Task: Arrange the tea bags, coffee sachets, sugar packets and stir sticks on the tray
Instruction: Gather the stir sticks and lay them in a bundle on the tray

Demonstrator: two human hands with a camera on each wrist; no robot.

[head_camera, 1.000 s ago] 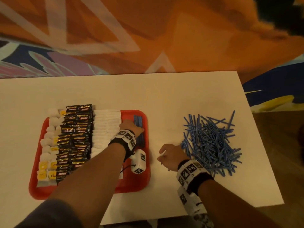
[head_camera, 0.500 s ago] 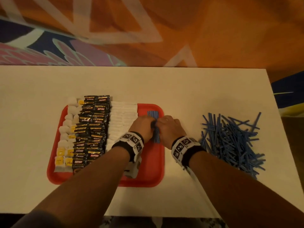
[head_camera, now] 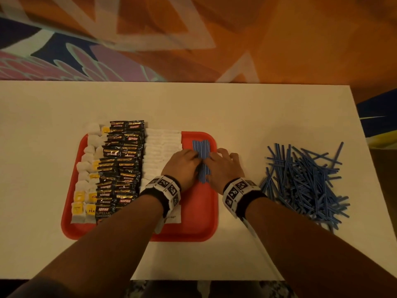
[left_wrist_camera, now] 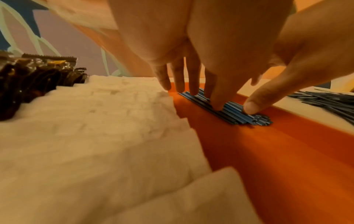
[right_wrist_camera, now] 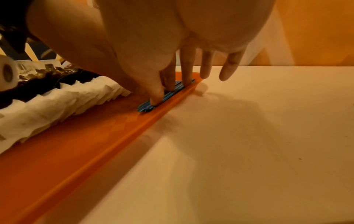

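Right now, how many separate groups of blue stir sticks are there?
2: a small aligned bundle on the red tray under both hands, and a big loose pile on the table right of it.

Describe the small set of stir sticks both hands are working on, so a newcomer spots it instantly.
Find the red tray on the white table. In its right-hand strip, past the white sugar packets, lies a flat row of blue stir sticks under both hands' fingers. Unlike the loose pile off the tray, these lie parallel.
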